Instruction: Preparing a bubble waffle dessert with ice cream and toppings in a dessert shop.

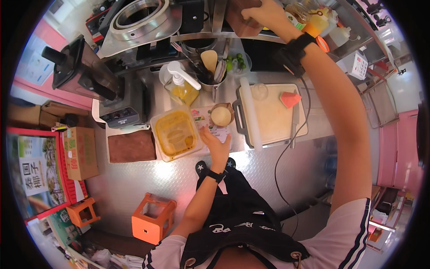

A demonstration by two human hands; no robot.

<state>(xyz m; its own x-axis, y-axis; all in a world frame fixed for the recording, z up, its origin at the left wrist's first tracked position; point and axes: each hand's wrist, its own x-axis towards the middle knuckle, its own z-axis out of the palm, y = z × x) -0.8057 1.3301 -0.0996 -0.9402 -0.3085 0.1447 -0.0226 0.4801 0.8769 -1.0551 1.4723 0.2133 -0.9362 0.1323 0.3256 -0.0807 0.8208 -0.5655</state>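
Observation:
My left hand (pixel 217 145) is open, its fingers spread over a printed sheet on the counter. Its fingertips are close to the right rim of a clear square tub (pixel 176 132) smeared with yellow. Just beyond them stands a small brown cup (pixel 222 115) with pale contents. Up at the shelf, my right hand (pixel 265 14) is closed on a brown box (pixel 242 21); the upper edge of the picture cuts off part of both. A cream cutting board (pixel 273 121) lies to the right, bearing a red wedge of fruit (pixel 290 99) and a knife (pixel 294 129).
A pump bottle (pixel 182 83) and a pot of utensils (pixel 210 71) stand behind the tub. Leftward are a blender (pixel 92 71) and a folded brown cloth (pixel 132 146). Bottles (pixel 318 22) crowd the upper shelf. A black cable (pixel 286 152) hangs from my right wrist. Orange stool (pixel 153 219) on the floor.

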